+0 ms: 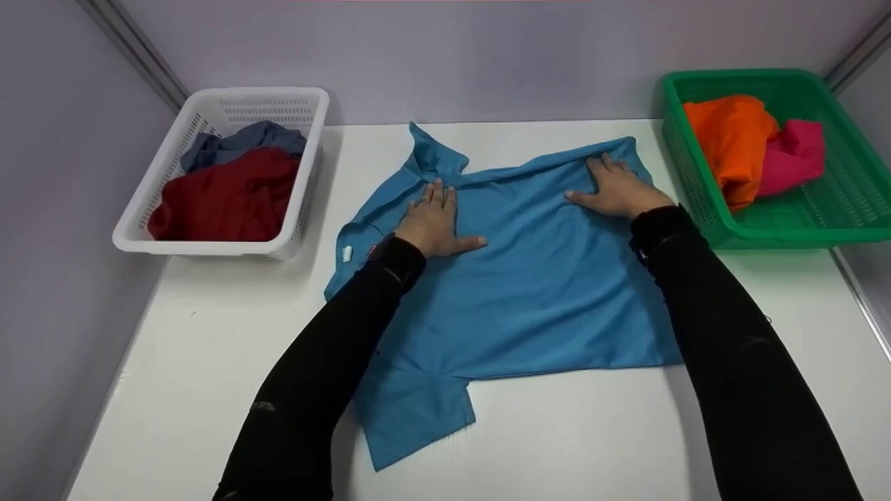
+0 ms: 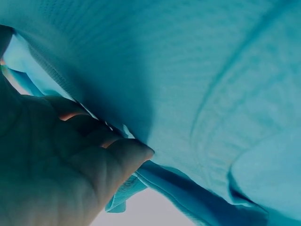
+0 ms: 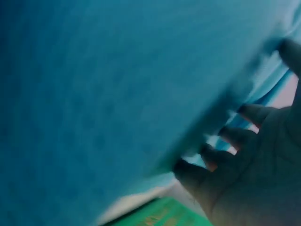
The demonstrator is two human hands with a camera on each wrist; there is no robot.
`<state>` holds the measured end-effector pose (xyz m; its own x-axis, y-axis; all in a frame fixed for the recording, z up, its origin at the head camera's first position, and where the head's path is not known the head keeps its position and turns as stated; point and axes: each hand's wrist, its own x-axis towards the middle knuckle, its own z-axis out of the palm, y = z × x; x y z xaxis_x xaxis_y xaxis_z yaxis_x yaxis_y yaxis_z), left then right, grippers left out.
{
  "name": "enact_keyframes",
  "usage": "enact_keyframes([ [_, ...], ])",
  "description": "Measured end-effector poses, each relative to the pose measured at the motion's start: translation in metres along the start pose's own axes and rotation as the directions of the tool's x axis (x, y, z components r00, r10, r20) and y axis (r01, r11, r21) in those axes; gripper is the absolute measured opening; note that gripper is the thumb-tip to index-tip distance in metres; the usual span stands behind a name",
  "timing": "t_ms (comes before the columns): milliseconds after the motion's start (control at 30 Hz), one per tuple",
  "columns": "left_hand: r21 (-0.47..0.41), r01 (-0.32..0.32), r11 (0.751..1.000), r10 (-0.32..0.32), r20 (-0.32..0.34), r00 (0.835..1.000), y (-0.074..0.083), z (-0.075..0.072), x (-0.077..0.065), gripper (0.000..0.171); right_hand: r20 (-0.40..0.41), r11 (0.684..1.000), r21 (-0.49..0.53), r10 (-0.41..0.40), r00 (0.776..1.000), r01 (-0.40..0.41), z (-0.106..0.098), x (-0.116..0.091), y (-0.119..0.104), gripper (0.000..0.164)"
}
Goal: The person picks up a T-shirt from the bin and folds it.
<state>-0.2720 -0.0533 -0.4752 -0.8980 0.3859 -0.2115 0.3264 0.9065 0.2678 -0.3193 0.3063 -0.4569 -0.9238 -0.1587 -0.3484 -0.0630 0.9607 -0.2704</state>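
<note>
A blue collared short-sleeved shirt [image 1: 529, 306] lies spread over the white table, its collar [image 1: 435, 156] pointing up at the far side. One sleeve [image 1: 418, 417] sticks out toward the near edge, and the far edge is folded over in a band. Fingers spread, my left hand [image 1: 433, 223] rests flat on the cloth just below the collar. My right hand [image 1: 616, 189] presses on the shirt close to its far right corner, thumb held apart from the fingers. Both wrist views show the fingertips touching the blue fabric [image 2: 197, 80], with light creases in it.
At the back left stands a white basket [image 1: 306, 181] with dark red cloth [image 1: 230, 198] and grey-blue cloth [image 1: 243, 146]. A green basket [image 1: 786, 236] at the back right holds orange cloth [image 1: 731, 142] and pink cloth [image 1: 793, 160]. Pale walls border the table.
</note>
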Motion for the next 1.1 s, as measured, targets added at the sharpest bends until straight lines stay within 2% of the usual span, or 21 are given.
enact_keyframes([
  [267,-0.018,0.078,0.997,-0.078,-0.012,0.997,-0.002,0.006,-0.007,0.116,0.098,0.997,-0.042,0.068,0.993,-0.064,-0.003,-0.013,-0.001,0.107],
  [400,0.001,0.079,0.997,-0.079,-0.006,0.997,-0.002,0.004,-0.01,0.115,0.148,0.993,-0.081,0.092,0.985,-0.081,-0.006,-0.019,-0.003,0.112],
  [500,0.027,0.077,0.997,-0.076,-0.021,0.997,-0.006,0.001,-0.01,0.109,0.147,0.993,-0.09,0.091,0.985,-0.078,-0.006,-0.021,-0.002,0.112],
  [667,0.09,0.16,0.983,-0.155,-0.061,0.986,-0.025,-0.011,-0.003,0.095,0.133,0.994,-0.075,0.084,0.987,-0.074,-0.006,-0.02,-0.001,0.113],
  [767,0.092,0.213,0.973,-0.21,-0.039,0.977,-0.044,-0.022,0.005,0.092,0.13,0.995,-0.067,0.085,0.988,-0.076,-0.006,-0.02,0.0,0.113],
  [900,0.029,0.259,0.965,-0.259,0.008,0.966,-0.062,-0.033,0.01,0.092,0.125,0.995,-0.074,0.083,0.989,-0.074,-0.006,-0.02,0.003,0.112],
  [1000,0.008,0.293,0.956,-0.293,0.036,0.955,-0.068,-0.037,0.01,0.096,0.126,0.995,-0.071,0.082,0.989,-0.073,-0.007,-0.021,0.006,0.112],
  [1100,0.027,0.324,0.946,-0.325,0.044,0.945,-0.067,-0.039,0.013,0.1,0.122,0.996,-0.064,0.077,0.99,-0.069,-0.007,-0.02,0.009,0.112],
])
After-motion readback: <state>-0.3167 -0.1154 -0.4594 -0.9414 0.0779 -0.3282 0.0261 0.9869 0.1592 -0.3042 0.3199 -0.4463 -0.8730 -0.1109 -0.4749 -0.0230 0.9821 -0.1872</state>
